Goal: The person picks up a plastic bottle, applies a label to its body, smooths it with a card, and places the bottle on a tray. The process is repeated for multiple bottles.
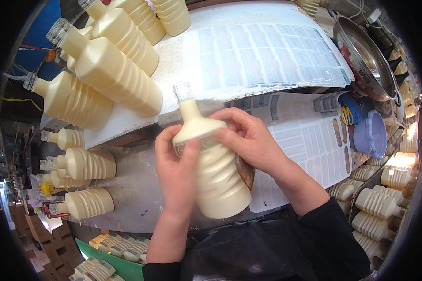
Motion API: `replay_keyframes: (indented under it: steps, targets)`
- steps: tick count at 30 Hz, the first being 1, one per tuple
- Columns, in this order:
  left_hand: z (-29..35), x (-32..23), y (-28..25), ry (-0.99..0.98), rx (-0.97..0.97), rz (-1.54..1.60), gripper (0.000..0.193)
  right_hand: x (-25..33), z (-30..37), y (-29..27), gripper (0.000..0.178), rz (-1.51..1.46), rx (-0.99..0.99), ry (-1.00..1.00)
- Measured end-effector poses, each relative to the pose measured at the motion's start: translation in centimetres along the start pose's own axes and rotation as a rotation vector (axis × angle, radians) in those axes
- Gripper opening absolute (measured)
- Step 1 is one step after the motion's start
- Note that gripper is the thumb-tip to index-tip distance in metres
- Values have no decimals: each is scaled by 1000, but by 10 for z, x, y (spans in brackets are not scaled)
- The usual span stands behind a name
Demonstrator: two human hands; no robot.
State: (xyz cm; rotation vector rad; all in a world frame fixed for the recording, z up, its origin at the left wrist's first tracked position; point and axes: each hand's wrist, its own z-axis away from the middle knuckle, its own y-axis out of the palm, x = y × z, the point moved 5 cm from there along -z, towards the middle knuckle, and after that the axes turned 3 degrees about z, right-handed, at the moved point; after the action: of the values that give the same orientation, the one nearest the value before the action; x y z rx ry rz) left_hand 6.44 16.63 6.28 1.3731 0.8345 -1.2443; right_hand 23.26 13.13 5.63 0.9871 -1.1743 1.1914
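A cream-coloured bottle (220, 187) with wavy ridges and a clear threaded neck is between my hands, tilted with its neck away from me. My left hand (176, 159) grips its left side, thumb pressed on the shoulder. From the right, my right hand (246, 138) holds the same shoulder, with thumb and fingers bent against it. A narrow, patterned translucent strip (187, 146) lies across the shoulder under my thumbs; part of it is hidden. Beside the bottle, below my right hand, shows a brown shiny piece (245, 173) that I cannot make out.
Several similar bottles (119, 70) stand on the raised white shelf at left, others (90, 164) below. Label sheets (267, 56) lie on the shelf and the lower table (140, 187). A metal pan (368, 56), lilac basket (370, 135) and scissors (346, 115) are at right, above stacked bottles (379, 203).
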Motion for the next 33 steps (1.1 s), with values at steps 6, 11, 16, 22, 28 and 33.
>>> replay_keyframes:
  steps: [6,11,16,22,28,33]
  targets:
    - [0,0,-1,7,-1,-7,41,2,0,0,37,4,6,12]
    - [0,0,-1,7,1,-15,41,1,0,0,36,-12,6,3]
    - [0,0,0,8,-1,-10,41,5,0,-2,33,-31,42,39]
    - [0,-1,0,6,-22,-47,41,-2,-1,-4,35,-140,56,-7]
    - [1,-3,1,5,-7,-16,41,1,1,1,31,-126,34,-3]
    - [1,0,0,8,6,9,41,-1,2,2,30,-133,30,34]
